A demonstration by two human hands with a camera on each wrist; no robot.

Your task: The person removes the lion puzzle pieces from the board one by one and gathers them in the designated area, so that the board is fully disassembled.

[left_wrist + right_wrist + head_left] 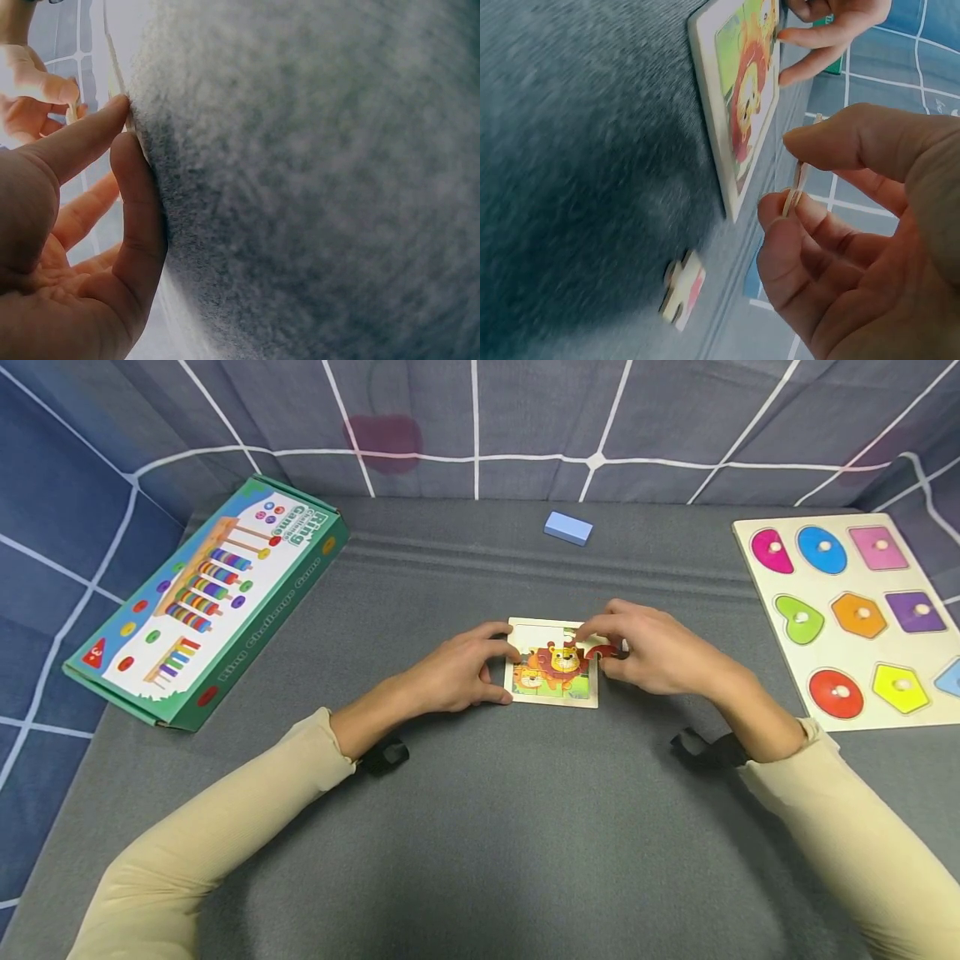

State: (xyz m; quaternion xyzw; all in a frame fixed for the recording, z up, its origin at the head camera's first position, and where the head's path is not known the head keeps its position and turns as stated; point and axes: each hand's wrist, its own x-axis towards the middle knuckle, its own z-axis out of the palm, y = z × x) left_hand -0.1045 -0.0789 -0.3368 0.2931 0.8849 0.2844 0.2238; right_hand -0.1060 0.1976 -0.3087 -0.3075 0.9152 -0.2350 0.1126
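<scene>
A lion jigsaw puzzle [555,672] in a pale wooden frame lies on the grey cloth; the upper left of its tray shows bare wood. My left hand [462,668] rests at its left side, thumb near the lower corner and fingertips on the edge. Over the right edge, my right hand [656,647] pinches a small puzzle piece [798,187] between thumb and fingers; the right wrist view shows the piece edge-on. A loose puzzle piece [684,291], pale with some red, lies on the cloth beside the frame, mostly hidden under the right hand in the head view.
At the left lies a green Ring Challenge Game box [217,602]. A blue block [568,528] sits behind the puzzle. To the right is a board of knobbed shapes [806,647]. Checked blue cloth [525,418] hangs along the back and sides.
</scene>
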